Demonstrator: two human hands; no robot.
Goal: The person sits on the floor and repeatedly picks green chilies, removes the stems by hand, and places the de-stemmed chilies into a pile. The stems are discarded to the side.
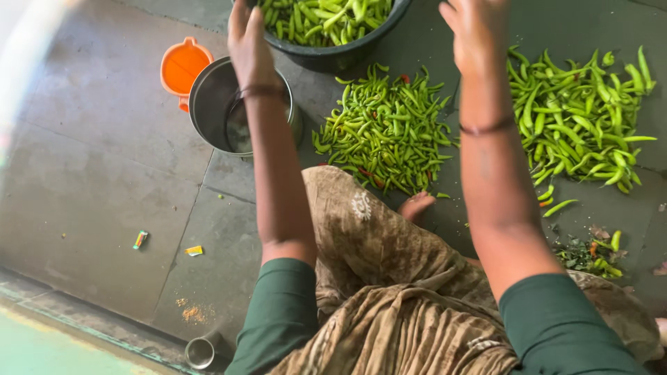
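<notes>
Two hands at far edge: left hand (248, 43) and right hand (474, 31), fingers loosely open, holding nothing, flanking dark tub (333, 55) of green chillies (323, 17); tub between them, left hand nearer.

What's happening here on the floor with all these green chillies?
A person sits on a stone floor, both arms stretched toward a dark tub full of green chillies. The left hand is at the tub's rim, above a steel pot that stands beside an orange jug. The right hand hangs open near the tub's other side. Neither hand visibly holds anything. Two heaps of chillies lie on the floor: one in front of the knees, another to the right.
</notes>
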